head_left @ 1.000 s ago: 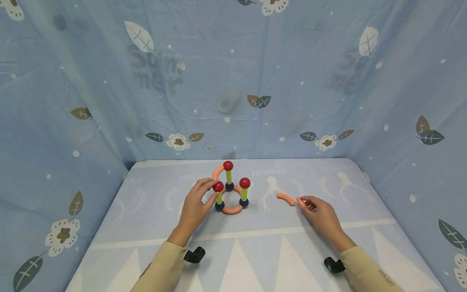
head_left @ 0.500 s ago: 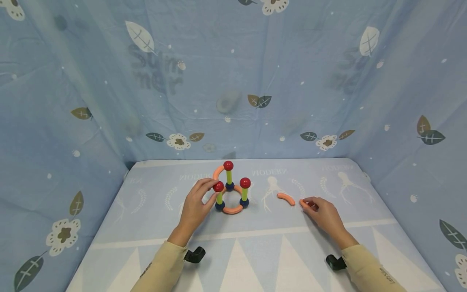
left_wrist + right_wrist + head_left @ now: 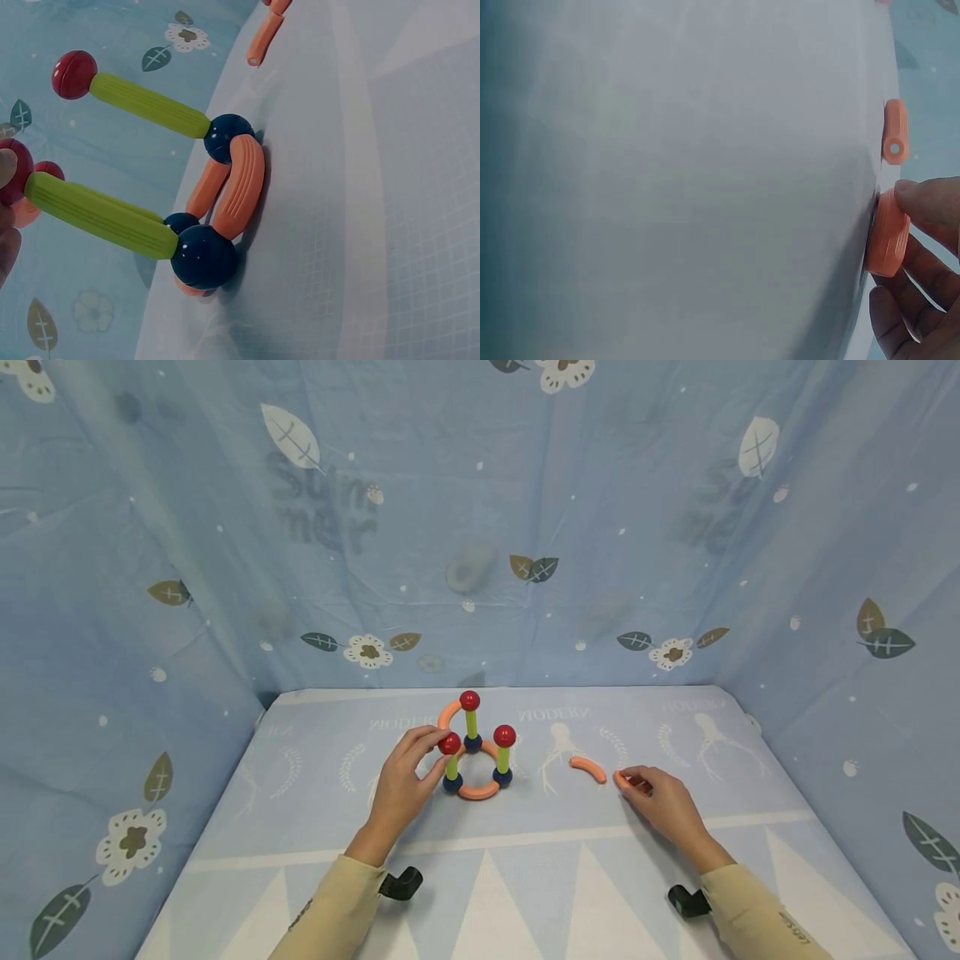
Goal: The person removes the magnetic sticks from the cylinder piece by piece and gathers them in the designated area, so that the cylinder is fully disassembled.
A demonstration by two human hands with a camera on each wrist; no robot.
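My left hand point(image 3: 403, 785) pinches a red ball point(image 3: 449, 743) atop a green rod point(image 3: 105, 216) of a standing magnetic-stick structure. Its base is a ring of curved orange sticks point(image 3: 478, 792) joined by navy balls point(image 3: 204, 256). Two more green rods stand upright from the ring, capped by a rear red ball point(image 3: 469, 700) and a right-hand red ball point(image 3: 505, 736). A curved orange stick point(image 3: 447, 714) reaches from the rear red ball towards my left fingers. Over on the right, my right hand point(image 3: 666, 803) holds a curved orange stick point(image 3: 889, 234) between thumb and fingers, low at the table surface.
Just left of my right hand lies a loose curved orange stick point(image 3: 588, 768). A patterned pale cloth covers the table point(image 3: 525, 877). Blue printed curtain point(image 3: 480, 527) encloses the back and both sides.
My right hand, with the orange stick, has shifted slightly to the right over the last second. My left hand and the structure stay in place.
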